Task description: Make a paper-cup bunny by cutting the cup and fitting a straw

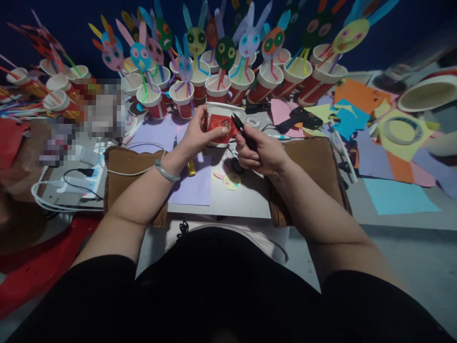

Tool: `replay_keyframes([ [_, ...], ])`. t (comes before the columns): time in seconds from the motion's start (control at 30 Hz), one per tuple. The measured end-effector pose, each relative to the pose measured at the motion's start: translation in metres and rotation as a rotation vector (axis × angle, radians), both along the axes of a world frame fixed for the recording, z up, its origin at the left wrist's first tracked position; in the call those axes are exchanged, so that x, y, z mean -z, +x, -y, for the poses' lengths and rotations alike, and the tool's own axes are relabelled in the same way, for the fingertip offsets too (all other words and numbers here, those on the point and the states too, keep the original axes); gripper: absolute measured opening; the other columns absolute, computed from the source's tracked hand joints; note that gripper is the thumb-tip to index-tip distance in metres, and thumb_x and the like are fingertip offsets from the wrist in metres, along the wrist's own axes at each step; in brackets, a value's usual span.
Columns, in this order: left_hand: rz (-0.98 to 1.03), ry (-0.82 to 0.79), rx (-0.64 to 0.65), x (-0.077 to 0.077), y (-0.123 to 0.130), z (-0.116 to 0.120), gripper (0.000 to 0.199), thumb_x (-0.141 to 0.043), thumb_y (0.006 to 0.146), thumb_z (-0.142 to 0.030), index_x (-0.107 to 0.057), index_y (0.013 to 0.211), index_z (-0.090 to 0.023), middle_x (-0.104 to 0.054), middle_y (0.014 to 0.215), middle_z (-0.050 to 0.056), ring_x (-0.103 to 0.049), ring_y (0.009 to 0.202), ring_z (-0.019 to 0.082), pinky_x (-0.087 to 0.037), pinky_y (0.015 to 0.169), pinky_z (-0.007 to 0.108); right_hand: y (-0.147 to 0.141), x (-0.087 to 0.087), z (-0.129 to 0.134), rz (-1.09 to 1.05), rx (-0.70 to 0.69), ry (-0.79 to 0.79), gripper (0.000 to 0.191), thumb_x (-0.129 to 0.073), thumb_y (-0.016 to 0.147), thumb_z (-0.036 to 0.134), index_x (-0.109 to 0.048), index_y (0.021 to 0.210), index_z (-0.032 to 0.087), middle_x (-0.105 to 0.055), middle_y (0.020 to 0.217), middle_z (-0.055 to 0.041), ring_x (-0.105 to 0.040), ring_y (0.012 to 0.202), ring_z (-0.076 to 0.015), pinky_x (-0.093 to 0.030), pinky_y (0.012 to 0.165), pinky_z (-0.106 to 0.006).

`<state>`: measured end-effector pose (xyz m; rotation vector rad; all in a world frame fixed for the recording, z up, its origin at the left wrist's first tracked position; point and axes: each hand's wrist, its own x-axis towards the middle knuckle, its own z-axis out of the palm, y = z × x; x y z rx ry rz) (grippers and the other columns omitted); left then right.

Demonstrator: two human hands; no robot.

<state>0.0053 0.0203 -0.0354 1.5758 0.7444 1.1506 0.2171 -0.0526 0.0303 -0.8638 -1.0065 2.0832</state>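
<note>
Pinching the red cup (pixel 217 122) in the left hand (pixel 197 131).
Right hand (pixel 263 150) grips a dark pointed tool (pixel 247 136) beside it; a slipping tip could tear the cup or nick the left thumb (pixel 218 132).

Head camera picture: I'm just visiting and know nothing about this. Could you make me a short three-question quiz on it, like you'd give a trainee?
1. True or false: the left hand holds a red and white paper cup.

2. What does the right hand hold?
a) a ring of tape
b) a black pointed tool
c) a phone

3. Fill in: the small paper face lying on the table, below the hands in the picture, is mostly ____.

Key: 1 true; 2 b; 3 yellow.
</note>
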Motion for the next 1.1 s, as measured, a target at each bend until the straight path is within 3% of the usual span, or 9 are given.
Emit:
replay_keyframes([
  [0.2, 0.002, -0.038, 0.025, -0.004, 0.001, 0.005, 0.08, -0.087, 0.076, -0.07, -0.053, 0.134, -0.024, -0.07, 0.128, 0.009, -0.07, 0.129, 0.031, -0.054, 0.117, 0.056, 0.001, -0.001, 0.001, -0.032, -0.022, 0.032, 0.047, -0.063, 0.101, 0.065, -0.043, 0.083, 0.026, -0.031, 0.044, 0.0142, -0.017, 0.031, -0.0048, -0.017, 0.035, -0.017],
  [0.57, -0.064, 0.115, 0.019, 0.007, -0.004, -0.006, 0.088, -0.08, 0.079, -0.078, -0.048, 0.143, -0.026, -0.066, 0.133, 0.009, -0.066, 0.138, 0.033, -0.047, 0.123, 0.059, -0.002, -0.004, 0.004, 0.01, 0.019, -0.008, 0.047, -0.057, 0.104, 0.065, -0.042, 0.084, 0.026, -0.029, 0.045, 0.0143, -0.017, 0.032, -0.0052, -0.018, 0.035, -0.018],
  [0.83, 0.027, 0.036, -0.025, -0.001, 0.003, 0.002, 0.087, -0.089, 0.07, -0.075, -0.056, 0.134, -0.027, -0.068, 0.129, 0.007, -0.066, 0.136, 0.03, -0.049, 0.122, 0.052, -0.005, -0.005, 0.008, -0.11, -0.017, -0.02, 0.048, -0.063, 0.101, 0.063, -0.04, 0.083, 0.026, -0.03, 0.044, 0.0149, -0.019, 0.03, -0.0054, -0.022, 0.035, -0.018],
  [1.1, 0.024, 0.029, -0.041, -0.005, 0.005, 0.006, 0.089, -0.089, 0.068, -0.077, -0.057, 0.133, -0.026, -0.07, 0.128, 0.007, -0.067, 0.134, 0.03, -0.052, 0.119, 0.05, -0.005, -0.006, 0.009, -0.071, 0.011, 0.004, 0.047, -0.062, 0.102, 0.062, -0.041, 0.082, 0.026, -0.031, 0.044, 0.0144, -0.019, 0.03, -0.0057, -0.021, 0.036, -0.018],
])
